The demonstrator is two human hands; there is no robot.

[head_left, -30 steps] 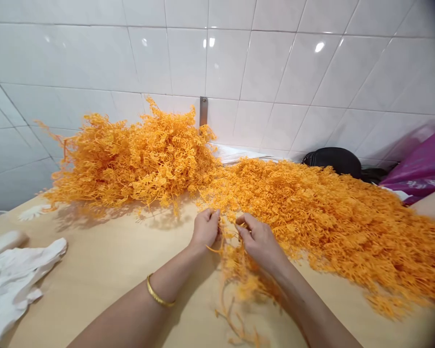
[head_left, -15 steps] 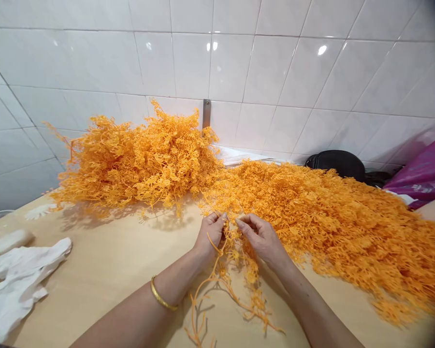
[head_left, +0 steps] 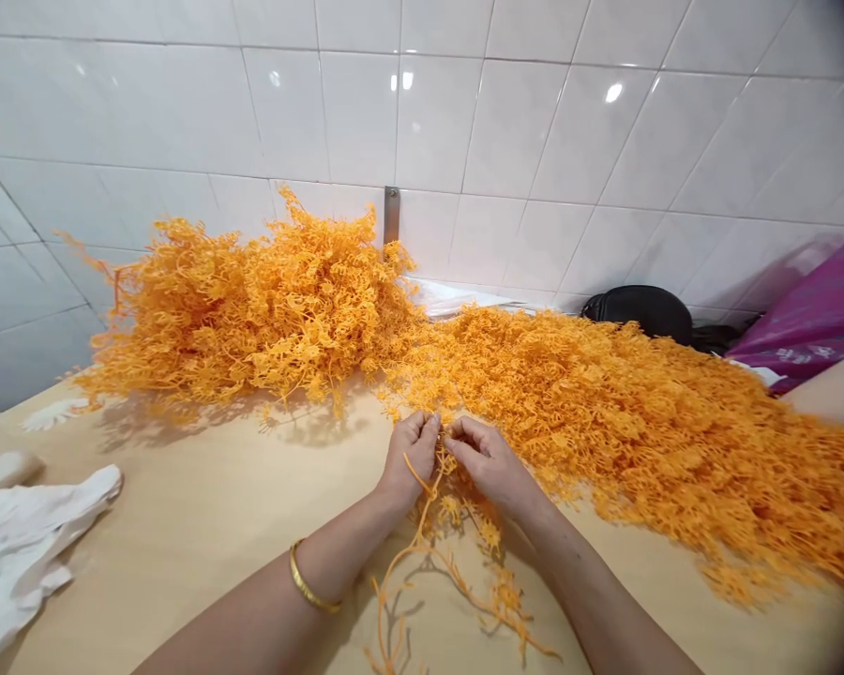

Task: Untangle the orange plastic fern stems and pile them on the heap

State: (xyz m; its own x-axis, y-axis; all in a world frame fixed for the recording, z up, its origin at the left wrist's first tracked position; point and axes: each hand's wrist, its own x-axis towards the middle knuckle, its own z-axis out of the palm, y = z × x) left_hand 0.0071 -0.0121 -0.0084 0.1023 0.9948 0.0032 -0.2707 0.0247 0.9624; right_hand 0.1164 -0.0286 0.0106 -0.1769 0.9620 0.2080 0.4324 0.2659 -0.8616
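Note:
Between my hands hangs an orange plastic branch (head_left: 422,539), its forked stem trailing down toward the table's front edge. My left hand (head_left: 409,461) is closed, pinching the upper part of the branch between thumb and fingers. With thumb and forefinger together, my right hand (head_left: 487,461) pinches at the same spot just to the right, on one of the small orange sprigs (head_left: 447,461). Exactly what sits between the right fingertips is partly hidden. Just beyond both hands lies a wide heap of loose orange sprigs (head_left: 569,403).
A bushy pile of orange branches (head_left: 253,309) stands at the back left. White gloves (head_left: 35,544) lie on the table (head_left: 203,534) at left. Along the tiled wall are a black case (head_left: 640,311) and a purple bag (head_left: 808,319). Another person's arm (head_left: 834,392) reaches in at right.
My right hand has moved left, closer to my left hand. The view has shifted slightly to the right, and more of the other person's arm shows.

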